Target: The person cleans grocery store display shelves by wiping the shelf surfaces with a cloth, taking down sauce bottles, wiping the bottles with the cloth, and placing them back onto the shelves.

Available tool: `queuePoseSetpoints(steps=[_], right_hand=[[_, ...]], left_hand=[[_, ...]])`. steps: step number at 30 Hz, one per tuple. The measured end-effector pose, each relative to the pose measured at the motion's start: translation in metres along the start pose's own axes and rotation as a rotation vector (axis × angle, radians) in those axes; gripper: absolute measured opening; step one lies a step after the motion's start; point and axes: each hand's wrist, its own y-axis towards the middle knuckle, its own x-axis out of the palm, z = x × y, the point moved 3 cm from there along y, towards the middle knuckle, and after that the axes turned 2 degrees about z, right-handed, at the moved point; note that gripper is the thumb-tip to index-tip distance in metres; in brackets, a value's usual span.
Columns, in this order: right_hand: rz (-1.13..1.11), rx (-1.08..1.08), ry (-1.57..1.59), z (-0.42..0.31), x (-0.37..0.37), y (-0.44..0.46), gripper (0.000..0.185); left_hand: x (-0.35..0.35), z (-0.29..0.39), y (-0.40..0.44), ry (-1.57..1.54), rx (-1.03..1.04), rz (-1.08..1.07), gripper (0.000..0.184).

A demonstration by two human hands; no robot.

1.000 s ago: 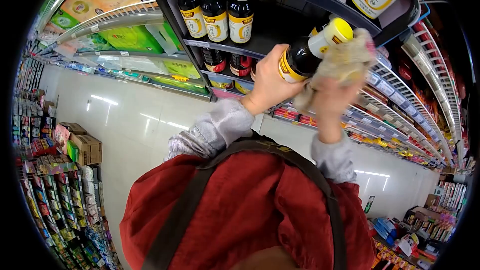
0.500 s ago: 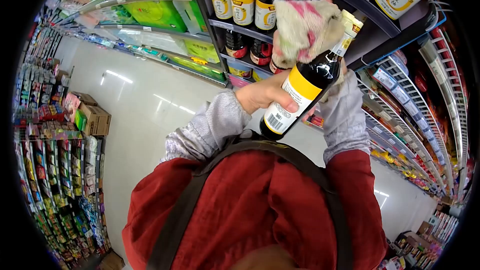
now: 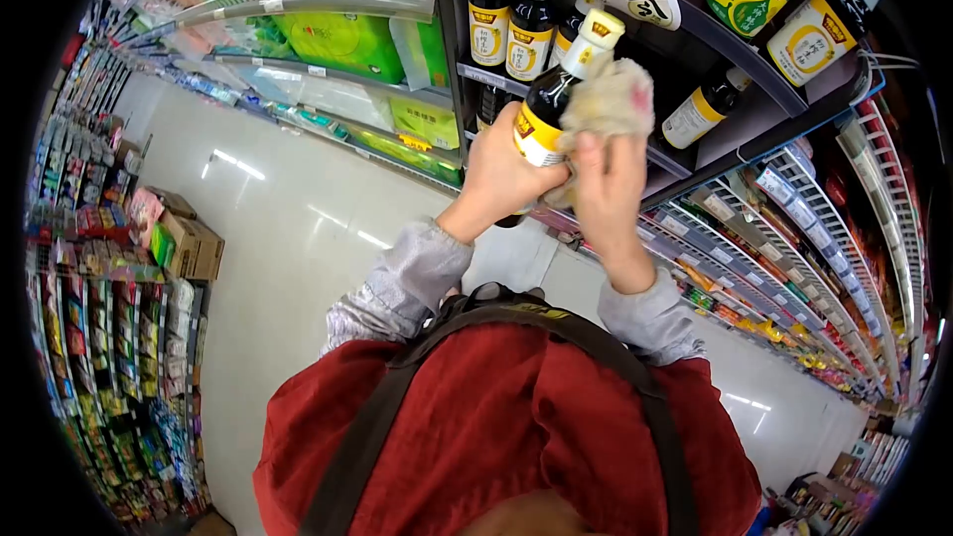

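Observation:
A dark sauce bottle [image 3: 538, 131] with a yellow and white label and a pale cap tilts up to the right in front of the shelf. My left hand [image 3: 504, 171] is wrapped round its body. A cream cloth [image 3: 617, 101] with a pink mark rests against the bottle's right side, below the cap. My right hand [image 3: 610, 189] grips this cloth from below, fingers closed. Part of the bottle's lower body is hidden behind my left hand.
Similar bottles [image 3: 487, 25] stand on the dark shelf [image 3: 493, 79] behind my hands, with another bottle [image 3: 701, 112] to the right. Wire-edged shelves [image 3: 794, 203] curve along the right side. Cardboard boxes [image 3: 191, 246] sit on the floor at the left.
Since half a second ago, the bottle has turned in my left hand and risen, its front label now partly showing. My right hand and the cloth have come from behind the bottle to its right side.

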Motion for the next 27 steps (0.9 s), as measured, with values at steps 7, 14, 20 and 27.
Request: queuePoseSetpoints(steps=[7,14,20,27], right_hand=[[-0.119,-0.281,-0.468,-0.036,0.060,-0.033,0.035],[-0.036,0.007,-0.269,0.026,0.038,-0.040,0.017],[-0.158,0.327,-0.986,0.140,0.019,0.021,0.043],[-0.764,0.605,-0.910,0.182,0.073,0.054,0.035]], left_hand=[[-0.027,-0.072,-0.029,0.401,0.089,-0.054,0.050],[-0.079,-0.117,-0.050,0.332,-0.263,-0.275,0.052],[-0.128,-0.153,-0.073,0.308,-0.352,-0.237,0.048],[-0.151,-0.172,-0.107,0.183,-0.533,-0.117,0.041]])
